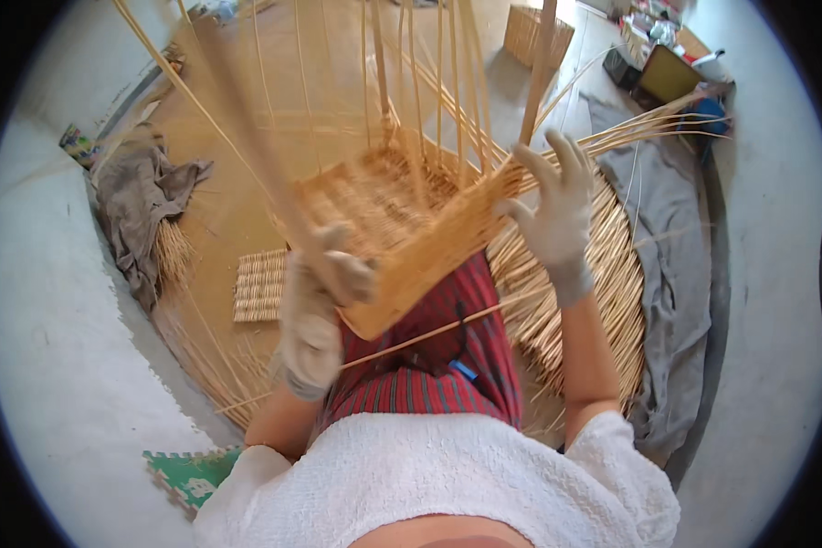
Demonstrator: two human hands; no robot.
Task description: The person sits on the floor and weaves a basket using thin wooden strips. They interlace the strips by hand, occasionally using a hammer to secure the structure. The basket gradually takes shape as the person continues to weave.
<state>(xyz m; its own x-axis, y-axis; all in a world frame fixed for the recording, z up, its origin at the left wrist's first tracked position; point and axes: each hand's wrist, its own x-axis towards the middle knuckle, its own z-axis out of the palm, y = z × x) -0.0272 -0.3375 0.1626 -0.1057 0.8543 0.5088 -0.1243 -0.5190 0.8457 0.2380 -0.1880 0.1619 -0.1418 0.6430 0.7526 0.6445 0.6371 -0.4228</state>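
Observation:
A half-woven wicker basket (447, 239) is tilted over my lap, its low woven wall and base facing up. Long upright stakes and thicker wooden corner posts rise from it. My left hand (315, 297), in a pale glove, is closed around the near left corner post (269, 173), against the basket's corner. On the far right side, my gloved right hand (557, 205) has its fingers spread, with the thumb beside the basket's right corner. Whether that thumb touches the weave, I cannot tell. Motion blurs the left post and hand slightly.
To my right lies a big bundle of cut wicker rods (603, 283) beside a grey cloth (662, 274). A woven panel (260, 286) rests on the floor at left, near a draped brown cloth (137, 196). A finished-looking basket (537, 36) stands farther off. White walls flank both sides.

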